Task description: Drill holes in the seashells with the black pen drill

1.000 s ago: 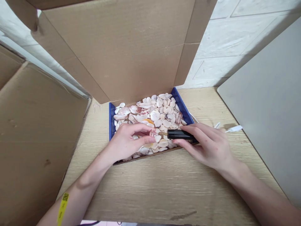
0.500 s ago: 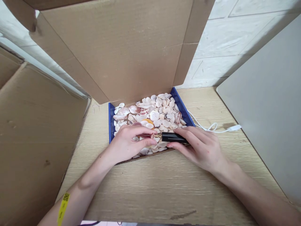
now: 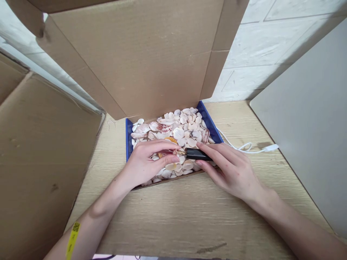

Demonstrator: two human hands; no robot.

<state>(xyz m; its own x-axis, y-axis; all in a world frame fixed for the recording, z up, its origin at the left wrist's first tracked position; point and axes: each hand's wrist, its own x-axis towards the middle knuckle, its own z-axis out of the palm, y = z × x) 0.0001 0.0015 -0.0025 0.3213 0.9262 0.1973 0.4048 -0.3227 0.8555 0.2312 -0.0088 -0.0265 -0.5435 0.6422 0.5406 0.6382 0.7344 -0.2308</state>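
Note:
My left hand [image 3: 149, 159] pinches a small reddish-brown patterned seashell [image 3: 175, 152] between thumb and fingers. From the right, my right hand [image 3: 233, 168] grips a black pen-shaped mini electric drill [image 3: 199, 154]. The drill's brass-coloured tip [image 3: 182, 152] points left and meets the shell, or nearly so; its very end is too small to make out. Both hands hover over a shallow blue-sided cardboard box [image 3: 210, 121] holding many pale loose seashells [image 3: 189, 126]. Part of the box's near side is hidden by my hands.
The box's tall cardboard lid [image 3: 141, 57] stands up behind it. Another cardboard piece [image 3: 46, 155] rises at the left, a grey-white panel [image 3: 306, 119] at the right. A white cable [image 3: 251, 148] with a plug lies on the wooden table [image 3: 173, 216], right of the box.
My right hand has shifted its hold slightly, its fingers now farther forward on the drill, which sits a touch higher. The left hand keeps the shell in nearly the same place.

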